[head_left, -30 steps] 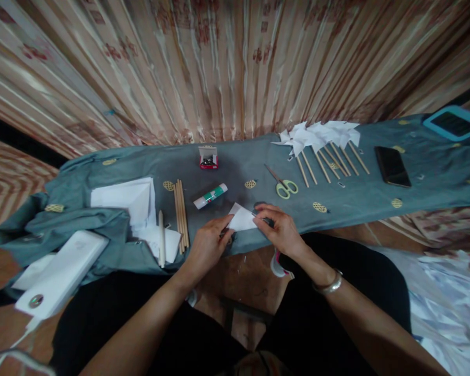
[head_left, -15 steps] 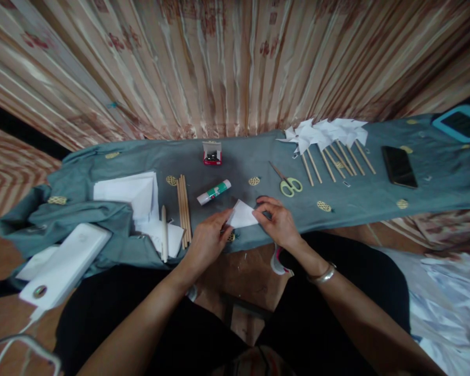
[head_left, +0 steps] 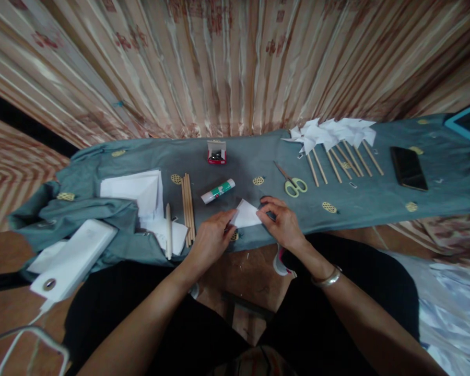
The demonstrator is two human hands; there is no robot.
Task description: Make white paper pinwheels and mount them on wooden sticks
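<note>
A white sheet of paper folded into a triangle (head_left: 246, 214) is held near the table's front edge. My left hand (head_left: 213, 232) pinches its left corner between thumb and fingers. At the right corner, my right hand (head_left: 281, 222) grips the paper the same way. A green and white glue stick (head_left: 218, 191) lies just beyond my left hand. Farther right, green-handled scissors (head_left: 293, 184) rest with their blades pointing away. Several wooden sticks (head_left: 188, 209) lie side by side to the left, and a white pen (head_left: 168, 232) is beside them.
Several paper pinwheels (head_left: 332, 134) on sticks lie at the back right, near a black phone (head_left: 408, 167). A small red box (head_left: 216, 152) stands open at the back. Paper sheets (head_left: 131, 187) and a white power bank (head_left: 74, 258) are at the left on the grey-green cloth (head_left: 250, 156).
The whole scene sits slightly farther right in the view, as the camera has turned a little. Both hands keep their hold on the folded paper, with hardly any movement.
</note>
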